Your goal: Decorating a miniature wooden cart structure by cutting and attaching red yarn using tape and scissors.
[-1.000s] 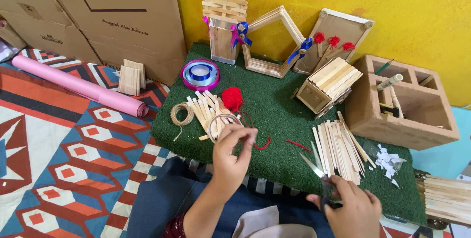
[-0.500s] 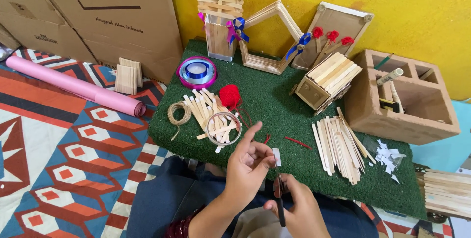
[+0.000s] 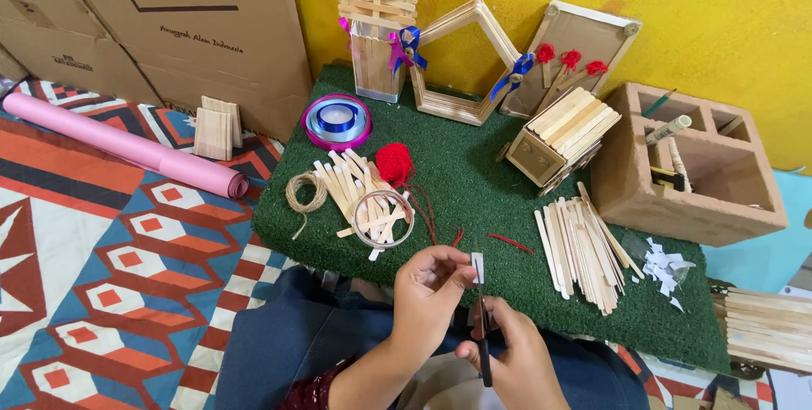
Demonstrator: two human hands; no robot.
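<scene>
Left hand: raised over the near edge of the green mat, thumb and forefinger pinched narrow on a small white strip held upright; a second ago this hand was out over the mat at the wooden ring and has since drawn back toward the body with the strip in its grip.
Right hand: closed around dark-handled scissors, blades pointing up and meeting the lower end of the strip; earlier it sat far out to the right with the scissors apart from the other hand, so the two have come together; whether the blades are closed on the strip cannot be told.
Reading: the work has passed from picking up to trimming, judged from the blades at the strip.
Surroundings: pile of sticks well right of the hands; white paper scraps beyond it; red yarn ball and twine coil behind the ring; wooden organiser box at far right; pink roll on the patterned floor mat.
</scene>
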